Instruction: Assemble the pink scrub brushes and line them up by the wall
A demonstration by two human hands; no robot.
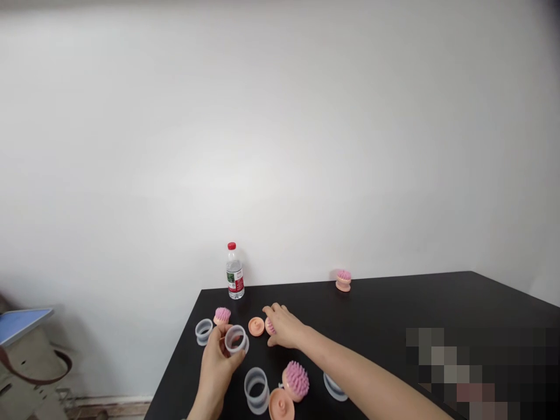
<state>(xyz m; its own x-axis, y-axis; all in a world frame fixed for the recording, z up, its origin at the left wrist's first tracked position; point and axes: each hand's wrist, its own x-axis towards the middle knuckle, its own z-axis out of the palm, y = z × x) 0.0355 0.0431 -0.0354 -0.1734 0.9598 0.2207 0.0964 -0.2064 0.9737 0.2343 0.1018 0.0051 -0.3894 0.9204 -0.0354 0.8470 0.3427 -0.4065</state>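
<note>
A person's left hand (216, 364) grips a clear plastic ring (236, 340) above a black table (376, 309); the right hand (284, 326), fingers curved, partly covers a pink-bristled scalp brush (270, 326), though whether it grips cannot be told. More clear rings (256, 389), peach discs (256, 326) and a larger pink brush (296, 380) lie around them; a red-capped water bottle (235, 271) and another brush (343, 280) stand by the far edge, before a white wall (280, 146).

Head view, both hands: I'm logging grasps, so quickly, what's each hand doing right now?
Left hand: closed, holding a clear plastic ring.
Right hand: cupped over a pink-bristled scalp brush; cannot tell whether it grips it.
</note>
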